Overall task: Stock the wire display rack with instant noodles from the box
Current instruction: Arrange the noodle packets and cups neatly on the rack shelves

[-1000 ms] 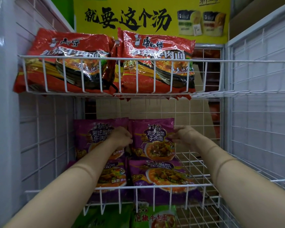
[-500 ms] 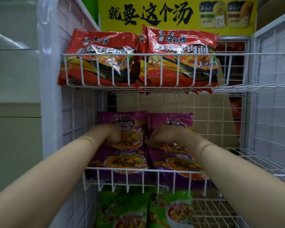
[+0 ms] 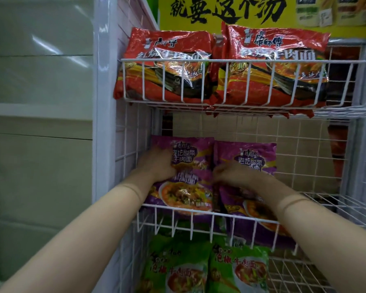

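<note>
Your left hand (image 3: 159, 163) and right hand (image 3: 234, 175) each gripped a purple noodle pack (image 3: 190, 157) on the middle wire shelf (image 3: 178, 208).

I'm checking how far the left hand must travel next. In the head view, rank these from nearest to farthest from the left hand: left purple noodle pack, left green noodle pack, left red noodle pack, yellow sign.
1. Left purple noodle pack, middle shelf, under the left hand.
2. Left green noodle pack below and left red noodle pack above: too close to call.
3. Yellow sign, topmost.

A shop, white wire display rack (image 3: 230, 61) of packaged instant noodles (image 3: 277, 66), yellow promotional sign (image 3: 224, 11) above
</note>
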Demonstrator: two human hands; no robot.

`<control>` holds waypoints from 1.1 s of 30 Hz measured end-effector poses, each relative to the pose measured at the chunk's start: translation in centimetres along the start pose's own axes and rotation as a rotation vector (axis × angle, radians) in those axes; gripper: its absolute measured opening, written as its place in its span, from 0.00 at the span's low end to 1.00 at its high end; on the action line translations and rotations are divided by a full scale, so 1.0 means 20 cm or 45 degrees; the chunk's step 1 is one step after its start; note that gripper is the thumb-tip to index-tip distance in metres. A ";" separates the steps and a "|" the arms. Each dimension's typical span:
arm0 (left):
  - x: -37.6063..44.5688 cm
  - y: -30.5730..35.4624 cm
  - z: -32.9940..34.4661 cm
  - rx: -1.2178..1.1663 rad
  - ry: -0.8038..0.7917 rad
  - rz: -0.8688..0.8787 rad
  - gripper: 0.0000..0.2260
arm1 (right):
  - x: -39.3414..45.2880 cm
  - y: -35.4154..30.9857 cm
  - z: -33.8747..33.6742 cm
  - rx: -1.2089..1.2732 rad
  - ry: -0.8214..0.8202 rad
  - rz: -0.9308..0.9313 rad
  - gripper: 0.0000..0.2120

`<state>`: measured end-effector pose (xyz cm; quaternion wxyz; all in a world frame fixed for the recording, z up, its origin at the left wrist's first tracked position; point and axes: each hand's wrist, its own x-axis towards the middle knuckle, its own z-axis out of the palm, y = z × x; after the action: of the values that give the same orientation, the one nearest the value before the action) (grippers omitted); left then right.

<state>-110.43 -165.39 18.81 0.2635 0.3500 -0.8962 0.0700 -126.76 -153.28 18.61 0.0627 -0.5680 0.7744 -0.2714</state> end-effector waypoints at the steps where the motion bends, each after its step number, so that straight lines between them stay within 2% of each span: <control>1: 0.00 0.00 -0.01 0.022 0.167 -0.020 0.11 | 0.00 -0.01 0.00 0.072 0.163 -0.066 0.07; 3: 0.00 -0.01 -0.02 0.055 0.453 -0.072 0.10 | 0.02 -0.02 0.00 0.127 0.476 -0.145 0.06; 4: 0.01 -0.01 -0.02 0.079 0.538 -0.082 0.10 | 0.03 -0.01 0.00 0.155 0.549 -0.159 0.05; 7: 0.01 -0.02 -0.02 0.130 0.612 -0.085 0.11 | 0.04 -0.03 0.03 0.376 0.510 -0.181 0.09; 9: 0.01 -0.03 -0.02 0.106 0.654 -0.098 0.11 | 0.05 -0.04 0.04 0.505 0.426 -0.155 0.07; 13: 0.00 -0.03 -0.03 -0.091 0.577 -0.172 0.10 | 0.04 -0.05 0.05 0.727 0.265 -0.130 0.03; 14: 0.00 -0.02 -0.03 -0.140 0.564 -0.179 0.10 | 0.04 -0.05 0.05 0.772 0.231 -0.102 0.05; 16: 0.00 -0.02 -0.03 -0.213 0.570 -0.179 0.11 | 0.03 -0.05 0.05 0.859 0.190 -0.049 0.17; 18: 0.00 -0.02 -0.04 -0.272 0.574 -0.190 0.11 | 0.01 -0.07 0.04 0.959 0.150 -0.038 0.23; 22: -0.01 0.00 -0.03 -0.285 0.459 -0.173 0.09 | -0.02 -0.13 0.02 0.966 0.076 -0.027 0.14; 26: -0.01 0.00 -0.03 -0.251 0.380 -0.218 0.10 | -0.02 -0.12 0.02 0.717 0.198 -0.131 0.02; 29: -0.01 0.00 -0.02 -0.235 0.372 -0.232 0.10 | 0.00 -0.10 0.01 0.631 0.273 -0.204 0.08; 33: 0.00 -0.01 -0.02 -0.256 0.363 -0.213 0.09 | 0.01 -0.09 0.01 0.659 0.263 -0.217 0.04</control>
<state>-110.13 -165.52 19.14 0.4263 0.3816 -0.8201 0.0066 -125.15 -153.82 19.45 0.1034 -0.5656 0.6312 -0.5206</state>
